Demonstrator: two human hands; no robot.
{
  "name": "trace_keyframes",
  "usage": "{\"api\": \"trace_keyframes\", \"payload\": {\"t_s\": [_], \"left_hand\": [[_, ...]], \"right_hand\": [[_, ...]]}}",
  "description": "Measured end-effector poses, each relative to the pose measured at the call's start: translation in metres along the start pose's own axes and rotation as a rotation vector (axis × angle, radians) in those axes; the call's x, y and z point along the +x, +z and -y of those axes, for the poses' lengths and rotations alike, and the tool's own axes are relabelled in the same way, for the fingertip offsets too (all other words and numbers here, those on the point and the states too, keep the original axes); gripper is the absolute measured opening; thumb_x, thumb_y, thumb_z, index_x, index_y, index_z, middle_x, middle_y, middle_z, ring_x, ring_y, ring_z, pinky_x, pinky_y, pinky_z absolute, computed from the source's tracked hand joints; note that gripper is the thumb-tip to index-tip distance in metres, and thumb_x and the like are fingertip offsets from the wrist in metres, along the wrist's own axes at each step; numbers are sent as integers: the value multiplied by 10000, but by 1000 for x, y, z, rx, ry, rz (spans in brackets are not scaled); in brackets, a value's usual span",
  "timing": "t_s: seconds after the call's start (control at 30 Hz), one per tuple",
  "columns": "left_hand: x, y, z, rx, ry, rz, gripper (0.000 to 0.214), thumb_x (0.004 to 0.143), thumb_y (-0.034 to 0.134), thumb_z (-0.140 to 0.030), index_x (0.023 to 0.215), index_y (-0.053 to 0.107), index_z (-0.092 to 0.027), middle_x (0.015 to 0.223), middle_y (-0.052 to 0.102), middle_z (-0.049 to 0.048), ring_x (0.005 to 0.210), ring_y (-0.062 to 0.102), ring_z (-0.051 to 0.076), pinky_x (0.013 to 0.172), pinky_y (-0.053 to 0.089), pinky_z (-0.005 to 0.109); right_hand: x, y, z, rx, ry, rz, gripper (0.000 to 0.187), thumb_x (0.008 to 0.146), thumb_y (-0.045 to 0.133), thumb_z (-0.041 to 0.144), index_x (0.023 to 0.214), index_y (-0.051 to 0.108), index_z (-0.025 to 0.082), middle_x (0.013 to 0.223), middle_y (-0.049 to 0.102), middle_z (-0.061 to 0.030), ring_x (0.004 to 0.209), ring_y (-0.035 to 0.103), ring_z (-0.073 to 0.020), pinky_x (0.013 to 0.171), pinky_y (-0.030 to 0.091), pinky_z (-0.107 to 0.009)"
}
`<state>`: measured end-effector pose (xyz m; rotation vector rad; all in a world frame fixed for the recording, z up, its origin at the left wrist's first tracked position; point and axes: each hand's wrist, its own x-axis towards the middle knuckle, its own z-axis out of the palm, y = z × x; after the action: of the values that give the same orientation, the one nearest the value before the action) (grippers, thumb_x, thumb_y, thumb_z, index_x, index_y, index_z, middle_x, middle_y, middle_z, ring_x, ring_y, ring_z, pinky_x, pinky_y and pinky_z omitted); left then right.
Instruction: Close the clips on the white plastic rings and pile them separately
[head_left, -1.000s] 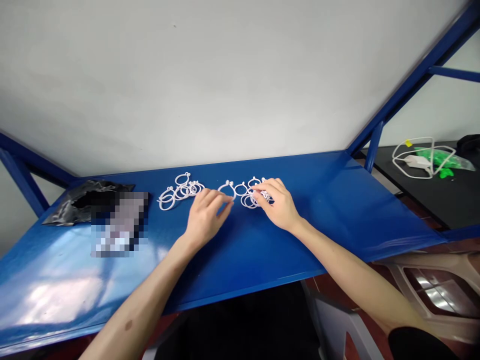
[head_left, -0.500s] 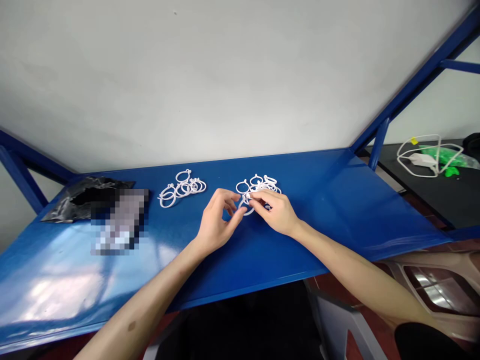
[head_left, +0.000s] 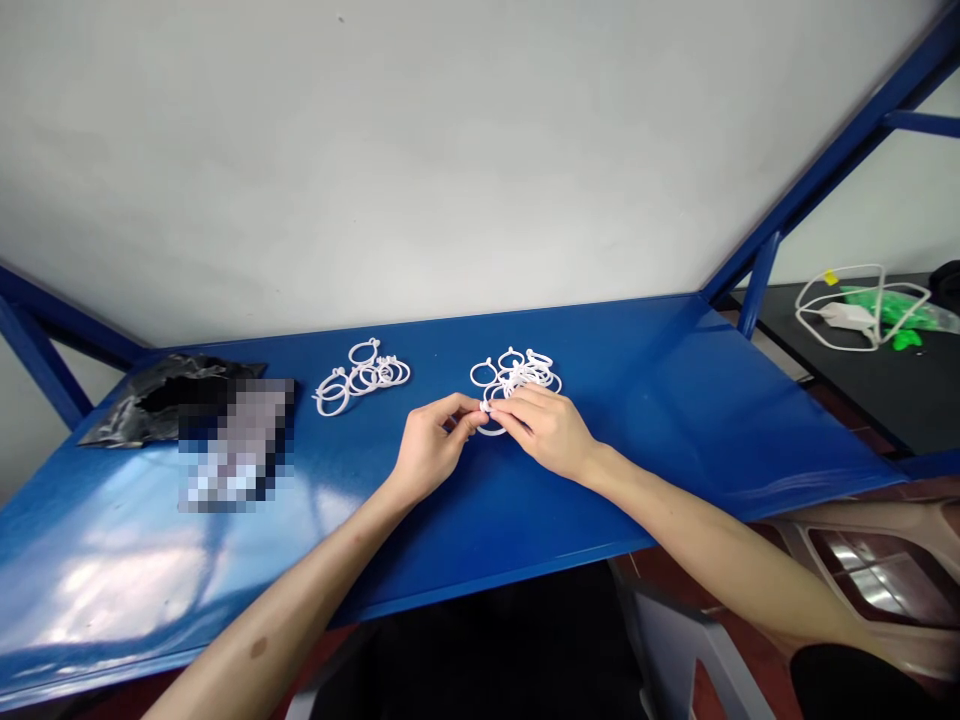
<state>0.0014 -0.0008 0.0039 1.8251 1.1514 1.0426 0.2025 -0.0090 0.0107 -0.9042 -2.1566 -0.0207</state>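
Between my two hands is a white plastic ring (head_left: 493, 432) with a small eyelet at its top, like a curtain ring. My left hand (head_left: 437, 440) pinches the eyelet end from the left with thumb and forefinger. My right hand (head_left: 551, 430) grips the same spot from the right, fingertips nearly touching the left ones. Just behind the right hand lies a pile of white rings (head_left: 517, 370), partly covered by its fingers. Further left on the blue table, a second group of white rings (head_left: 365, 376) lies loosely overlapped.
A torn black plastic bag (head_left: 127, 410) and a pixelated item (head_left: 244, 440) lie on the blue table (head_left: 637, 400) at the left. Blue metal posts (head_left: 761, 285) flank it. On a dark surface at right sit a white wire frame (head_left: 874, 320) and a green bag (head_left: 900, 312).
My left hand has closed from a spread pose and now pinches the ring's eyelet end. My right hand has shifted slightly down and left, its fingertips meeting the left hand's.
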Motion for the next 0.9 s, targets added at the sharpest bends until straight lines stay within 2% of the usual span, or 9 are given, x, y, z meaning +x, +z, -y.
{"api": "trace_keyframes", "payload": {"t_s": [0.1,0.3,0.43,0.53,0.63,0.7,0.77,0.9], "left_hand": [[-1,0,1,-11,-12,25,221,896,682,-398,814,695,-193,701,696,-8,602,610,124,599,474,239],[-4,2,1,29,7,50,200,879,684,-326,739,639,-190,629,673,-34,564,570,106,566,412,217],[-1,2,-4,67,55,53,203,908,669,-350,778,642,-196,654,686,-37,567,587,108,562,425,216],[10,-8,-5,258,188,-25,208,958,617,-395,899,693,-211,820,743,1,688,636,142,660,481,252],[22,-26,7,636,292,-211,249,991,556,-391,1008,714,-200,1004,753,75,936,645,240,869,493,364],[28,-40,19,865,250,-259,274,983,547,-359,1103,706,-171,1135,720,133,1058,606,311,932,471,442],[31,-50,30,1025,154,-279,298,956,568,-343,1134,701,-144,1224,675,176,1130,561,372,926,461,485],[30,-56,38,1164,1,-232,292,925,585,-334,1104,706,-137,1265,636,195,1159,526,413,900,453,507]], "right_hand": [[-3,0,-2,-35,-70,16,224,1032,515,182,1006,732,134,838,722,-75,771,623,-188,710,535,-321],[-7,2,-6,-177,-193,103,252,1040,483,163,957,721,149,757,680,-53,710,548,-180,625,469,-313],[-1,0,-5,-140,-170,89,253,1046,483,186,980,727,175,773,689,-46,728,567,-180,660,484,-316],[9,-5,-12,-33,-43,-46,207,1035,531,225,1020,734,188,895,724,-65,837,620,-191,775,518,-334],[17,-11,-29,-28,171,-188,217,1028,543,274,1023,750,209,893,708,-70,848,622,-208,802,515,-368],[21,-14,-43,-36,320,-219,231,1015,547,301,1019,764,220,871,691,-65,827,623,-213,780,510,-375],[24,-15,-54,0,453,-167,237,995,557,321,996,777,232,855,689,-55,793,626,-208,749,504,-369],[27,-10,-62,94,611,-49,236,962,576,330,938,793,242,851,710,-45,808,634,-213,760,497,-373]]}}
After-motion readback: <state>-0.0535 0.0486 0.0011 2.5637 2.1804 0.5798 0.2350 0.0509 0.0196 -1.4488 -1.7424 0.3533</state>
